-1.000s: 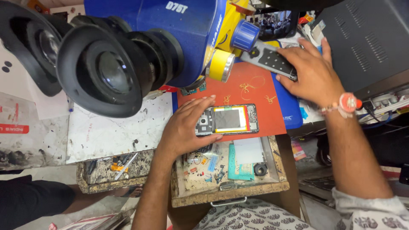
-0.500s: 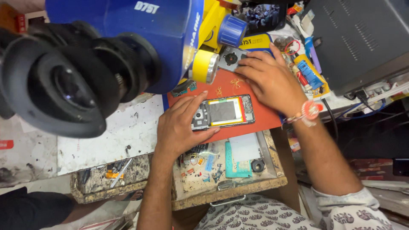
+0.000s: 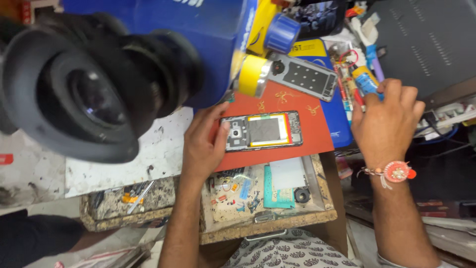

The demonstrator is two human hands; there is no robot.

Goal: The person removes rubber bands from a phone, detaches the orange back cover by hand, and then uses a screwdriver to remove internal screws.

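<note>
Two bare hands work over a crowded repair bench, seen from the head camera looking down. The left hand rests on the red rectangular rubber mat with its fingers loosely spread, and its thumb and fingertips press on the near end of the opened black smartphone with a yellow-framed grey battery. It steadies the phone and does not wrap around it. The phone lies flat on the mat, its long side running away from this hand toward the right hand.

The right hand is well apart from the phone, past the right edge of the mat. Its fingers are curled downward over a heap of small tools and tubes, touching a blue-and-yellow tube there; whether it really grips something I cannot tell. On its wrist sits a red round thread bracelet.

Beyond the fingertips of the left hand, a grey phone back cover with dark square pads lies at the far edge of the mat. Above the left hand hangs the large blue microscope with black rubber eyepieces, very close to the camera. Just below the left wrist is a worn wooden tray with small screws and parts.
</note>
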